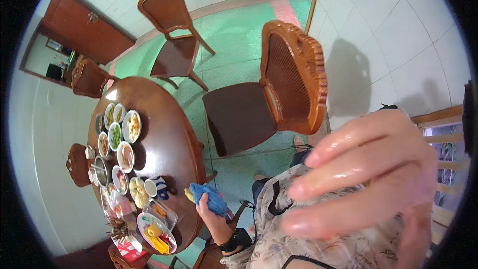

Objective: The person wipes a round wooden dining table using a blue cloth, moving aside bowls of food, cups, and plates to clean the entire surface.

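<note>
My left hand (205,208), with a dark watch on its wrist, is closed round a bunched blue cloth (211,199) beside the near edge of the round wooden table (164,134). A small yellowish piece (189,195) pokes out from the cloth's table side; its kind I cannot make out. Raised large and close at the right is my right hand (363,174), holding nothing, its fingers slightly bent and apart. Nearest the cloth on the table are a white cup (151,188), a dark blue and white item (162,188) and a clear plastic box (167,214).
Several bowls of food, such as one with greens (115,136), crowd the table's left side. A plate (141,224) with yellow items lies at its lower end. Wooden chairs (239,114) stand around on the green floor (234,35). White tiled walls (383,45) rise behind.
</note>
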`<action>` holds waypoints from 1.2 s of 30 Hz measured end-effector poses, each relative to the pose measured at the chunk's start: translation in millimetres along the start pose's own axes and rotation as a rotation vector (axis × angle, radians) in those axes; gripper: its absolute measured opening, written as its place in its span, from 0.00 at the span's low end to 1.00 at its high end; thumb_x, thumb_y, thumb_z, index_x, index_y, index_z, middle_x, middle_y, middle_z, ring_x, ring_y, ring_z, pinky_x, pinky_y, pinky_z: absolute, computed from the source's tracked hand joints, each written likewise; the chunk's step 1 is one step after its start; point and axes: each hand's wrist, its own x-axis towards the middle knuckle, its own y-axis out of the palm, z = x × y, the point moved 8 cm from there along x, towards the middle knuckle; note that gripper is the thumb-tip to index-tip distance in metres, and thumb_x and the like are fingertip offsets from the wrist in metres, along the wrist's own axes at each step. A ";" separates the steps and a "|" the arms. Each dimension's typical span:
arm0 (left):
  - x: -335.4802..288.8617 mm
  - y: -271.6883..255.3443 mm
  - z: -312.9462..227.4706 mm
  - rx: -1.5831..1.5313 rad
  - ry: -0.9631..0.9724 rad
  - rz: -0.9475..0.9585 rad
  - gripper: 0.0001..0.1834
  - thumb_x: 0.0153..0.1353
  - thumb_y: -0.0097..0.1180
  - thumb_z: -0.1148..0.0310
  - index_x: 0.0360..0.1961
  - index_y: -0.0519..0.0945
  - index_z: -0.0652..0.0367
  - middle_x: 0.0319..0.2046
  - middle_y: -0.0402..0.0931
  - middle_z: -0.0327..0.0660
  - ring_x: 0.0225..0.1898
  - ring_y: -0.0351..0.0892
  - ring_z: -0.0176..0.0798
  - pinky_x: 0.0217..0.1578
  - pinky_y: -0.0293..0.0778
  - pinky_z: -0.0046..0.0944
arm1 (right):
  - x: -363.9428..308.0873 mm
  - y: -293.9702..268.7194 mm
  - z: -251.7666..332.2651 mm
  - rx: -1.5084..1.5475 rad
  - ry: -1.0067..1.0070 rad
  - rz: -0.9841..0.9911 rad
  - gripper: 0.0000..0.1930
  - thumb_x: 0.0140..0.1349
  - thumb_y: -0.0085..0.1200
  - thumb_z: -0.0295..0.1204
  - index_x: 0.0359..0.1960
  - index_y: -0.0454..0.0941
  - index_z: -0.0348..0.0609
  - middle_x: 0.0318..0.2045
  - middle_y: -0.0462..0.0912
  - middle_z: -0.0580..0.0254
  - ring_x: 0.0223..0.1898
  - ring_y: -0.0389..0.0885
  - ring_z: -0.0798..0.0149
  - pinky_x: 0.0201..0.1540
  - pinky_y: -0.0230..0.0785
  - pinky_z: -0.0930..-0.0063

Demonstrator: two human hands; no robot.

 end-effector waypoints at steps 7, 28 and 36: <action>-23.5 80.8 -4.9 -0.059 0.045 -0.038 0.19 0.55 0.51 0.60 0.42 0.71 0.63 0.30 0.76 0.43 0.24 0.77 0.38 0.19 0.70 0.31 | -58.7 -111.6 0.3 -0.011 -0.201 -0.091 0.05 0.58 0.53 0.31 0.30 0.83 0.55 0.28 0.82 0.73 0.29 0.79 0.76 0.28 0.67 0.86; -67.9 153.6 -19.6 -0.367 0.319 -0.504 0.22 0.56 0.51 0.55 0.48 0.71 0.58 0.35 0.76 0.39 0.28 0.76 0.37 0.24 0.71 0.32 | -106.0 -182.7 -123.6 0.283 -0.909 -0.398 0.22 0.63 0.50 0.36 0.60 0.66 0.54 0.17 0.74 0.71 0.13 0.72 0.61 0.16 0.66 0.78; -115.6 198.7 -21.8 -0.344 0.393 -0.730 0.23 0.57 0.50 0.54 0.48 0.70 0.57 0.37 0.75 0.39 0.28 0.76 0.38 0.17 0.67 0.29 | -76.0 -205.0 -205.1 0.586 -0.713 -0.387 0.13 0.59 0.52 0.29 0.43 0.73 0.34 0.21 0.80 0.65 0.18 0.78 0.72 0.21 0.71 0.83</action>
